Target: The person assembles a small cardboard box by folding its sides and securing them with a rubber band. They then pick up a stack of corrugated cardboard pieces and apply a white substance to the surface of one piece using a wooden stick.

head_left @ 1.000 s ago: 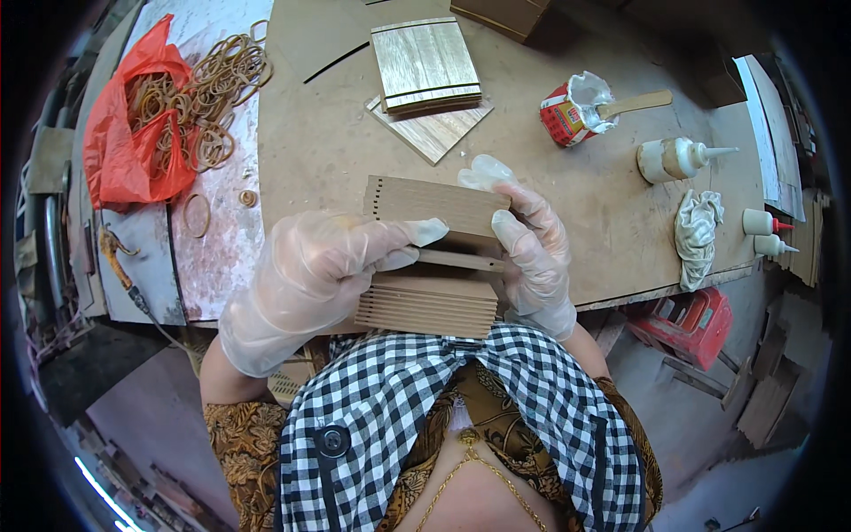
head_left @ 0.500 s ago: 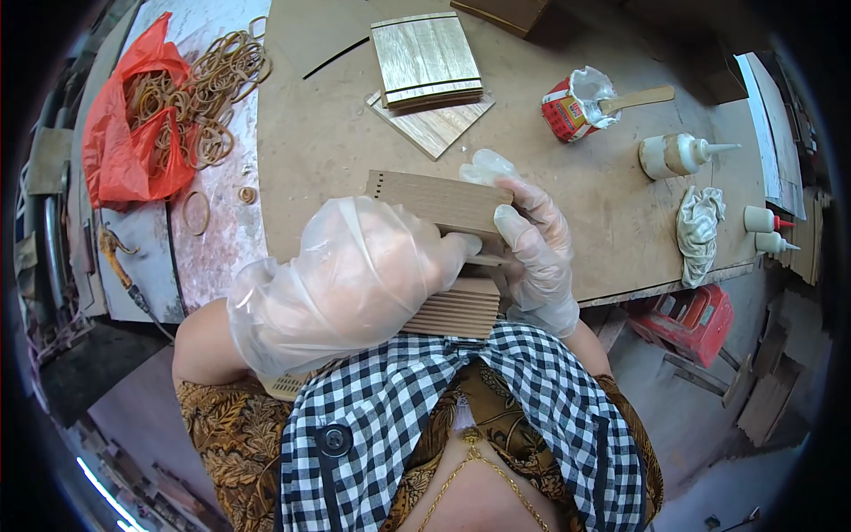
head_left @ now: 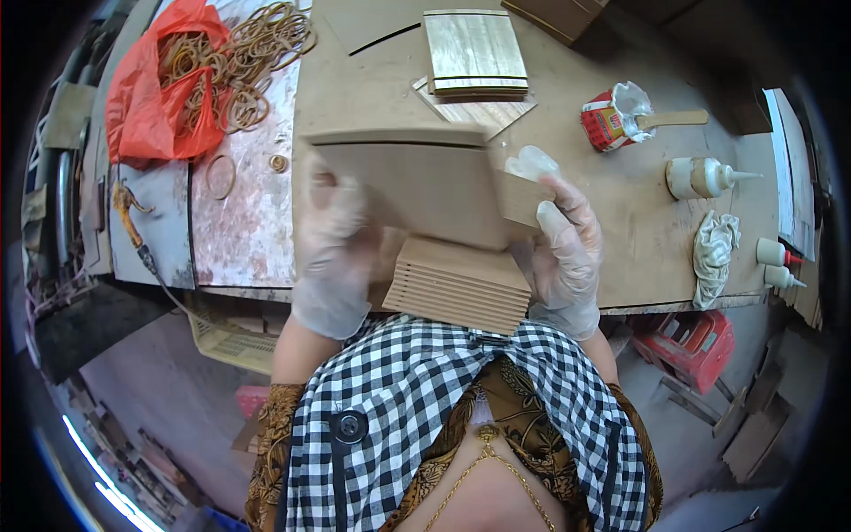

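A brown wooden panel [head_left: 408,191], blurred by motion, is held up over the near edge of the table. My gloved left hand [head_left: 332,253] is closed on the panel's left end. At the other end, my gloved right hand [head_left: 567,248] pinches a smaller brown wooden board [head_left: 523,202], which meets the panel's right edge at an angle. Whether the two pieces are joined cannot be made out. Just below them, close to my body, lies a stack of brown boards [head_left: 461,282] with their edges showing as rows. Both hands wear loose clear plastic gloves.
Pale wooden panels [head_left: 476,49] are stacked at the back. To the right are a glue tub [head_left: 605,124] with a flat stick, a squeeze bottle [head_left: 696,178] and a crumpled cloth [head_left: 714,257]. Rubber bands [head_left: 253,53] spill from a red bag [head_left: 142,115] at left.
My left hand has moved from above the boards to the panel's left end, and the panel has swung to show its broad face. More of the board stack shows. The whole view has shifted.
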Available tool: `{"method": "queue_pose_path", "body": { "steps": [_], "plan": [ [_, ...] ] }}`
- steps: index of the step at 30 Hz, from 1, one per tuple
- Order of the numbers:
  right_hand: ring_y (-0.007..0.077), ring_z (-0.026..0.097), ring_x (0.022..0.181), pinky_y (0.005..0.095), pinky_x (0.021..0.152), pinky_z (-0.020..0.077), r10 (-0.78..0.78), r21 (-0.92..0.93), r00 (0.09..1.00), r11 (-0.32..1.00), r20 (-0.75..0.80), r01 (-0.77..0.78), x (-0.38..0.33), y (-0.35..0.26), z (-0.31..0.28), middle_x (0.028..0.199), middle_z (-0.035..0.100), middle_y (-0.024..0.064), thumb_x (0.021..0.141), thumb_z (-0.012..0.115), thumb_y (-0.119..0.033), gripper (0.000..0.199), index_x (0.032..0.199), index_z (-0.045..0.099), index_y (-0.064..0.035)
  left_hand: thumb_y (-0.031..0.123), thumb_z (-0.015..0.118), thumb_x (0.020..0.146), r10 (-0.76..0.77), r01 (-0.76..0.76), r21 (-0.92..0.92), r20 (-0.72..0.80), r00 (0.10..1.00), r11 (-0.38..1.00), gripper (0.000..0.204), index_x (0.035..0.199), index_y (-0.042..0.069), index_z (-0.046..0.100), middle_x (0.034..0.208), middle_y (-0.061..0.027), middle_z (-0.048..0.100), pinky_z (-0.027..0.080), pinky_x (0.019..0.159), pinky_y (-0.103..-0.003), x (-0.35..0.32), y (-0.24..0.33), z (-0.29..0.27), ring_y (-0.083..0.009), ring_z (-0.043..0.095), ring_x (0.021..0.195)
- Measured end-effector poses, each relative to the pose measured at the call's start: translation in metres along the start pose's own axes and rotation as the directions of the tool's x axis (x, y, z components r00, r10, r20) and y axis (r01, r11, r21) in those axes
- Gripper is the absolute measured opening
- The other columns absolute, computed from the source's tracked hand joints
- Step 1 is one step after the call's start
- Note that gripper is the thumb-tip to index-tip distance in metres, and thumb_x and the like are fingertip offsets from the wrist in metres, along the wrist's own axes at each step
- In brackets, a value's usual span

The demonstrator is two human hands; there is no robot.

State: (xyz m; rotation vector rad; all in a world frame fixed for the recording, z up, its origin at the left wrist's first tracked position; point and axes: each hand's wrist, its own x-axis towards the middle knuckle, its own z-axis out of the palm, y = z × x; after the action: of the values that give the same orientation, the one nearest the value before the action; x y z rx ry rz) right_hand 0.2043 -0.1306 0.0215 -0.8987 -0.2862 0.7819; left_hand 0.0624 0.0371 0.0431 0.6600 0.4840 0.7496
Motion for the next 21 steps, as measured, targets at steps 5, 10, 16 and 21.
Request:
{"method": "queue_pose_path", "body": {
  "steps": [5, 10, 16, 21],
  "plan": [
    [0.0234, 0.050, 0.130, 0.0393, 0.112, 0.0359, 0.011, -0.047, 0.999, 0.999, -0.053, -0.014, 0.000, 0.003, 0.001, 0.140, 0.052, 0.0176, 0.094, 0.056, -0.003, 0.035, 0.129, 0.057, 0.0005, -0.006, 0.065, 0.085, 0.118, -0.428, 0.635, 0.470, 0.875, 0.643, 0.025, 0.104, 0.009, 0.056, 0.115, -0.0097, 0.060, 0.048, 0.083, -0.027, 0.014, 0.003, -0.006, -0.0159, 0.058, 0.100],
    [0.0239, 0.050, 0.130, 0.0400, 0.112, 0.0351, -0.053, -0.061, 0.999, 0.997, -0.008, 0.053, -0.002, 0.006, -0.001, 0.139, 0.052, 0.0181, 0.094, 0.057, -0.006, 0.036, 0.130, 0.056, 0.0007, -0.005, 0.072, 0.078, -0.026, -0.308, 0.829, 0.361, 0.932, 0.467, 0.026, 0.099, 0.005, 0.061, 0.112, -0.0109, 0.061, 0.048, 0.081, -0.029, 0.012, 0.018, -0.026, -0.0170, 0.058, 0.098],
    [0.0240, 0.051, 0.129, 0.0402, 0.111, 0.0364, -0.061, -0.084, 0.998, 0.995, 0.006, 0.061, -0.002, 0.009, -0.003, 0.138, 0.053, 0.0184, 0.094, 0.058, -0.006, 0.037, 0.130, 0.055, 0.0008, 0.000, 0.078, 0.068, 0.113, -0.672, 0.724, 0.662, 0.741, 0.159, 0.048, 0.113, 0.010, 0.066, 0.097, -0.0067, 0.061, 0.050, 0.073, -0.034, 0.011, 0.036, 0.018, -0.0209, 0.060, 0.083],
    [0.0267, 0.050, 0.130, 0.0442, 0.111, 0.0400, -0.062, -0.078, 0.998, 0.995, 0.018, 0.063, -0.002, 0.010, -0.007, 0.144, 0.048, 0.0187, 0.095, 0.056, -0.005, 0.035, 0.129, 0.055, 0.0007, 0.008, 0.077, 0.068, -0.199, -0.816, 0.431, 0.825, 0.529, -0.386, 0.052, 0.118, 0.014, 0.067, 0.090, -0.0056, 0.059, 0.049, 0.068, -0.035, 0.015, 0.051, 0.031, -0.0231, 0.059, 0.080]
  ]
}}
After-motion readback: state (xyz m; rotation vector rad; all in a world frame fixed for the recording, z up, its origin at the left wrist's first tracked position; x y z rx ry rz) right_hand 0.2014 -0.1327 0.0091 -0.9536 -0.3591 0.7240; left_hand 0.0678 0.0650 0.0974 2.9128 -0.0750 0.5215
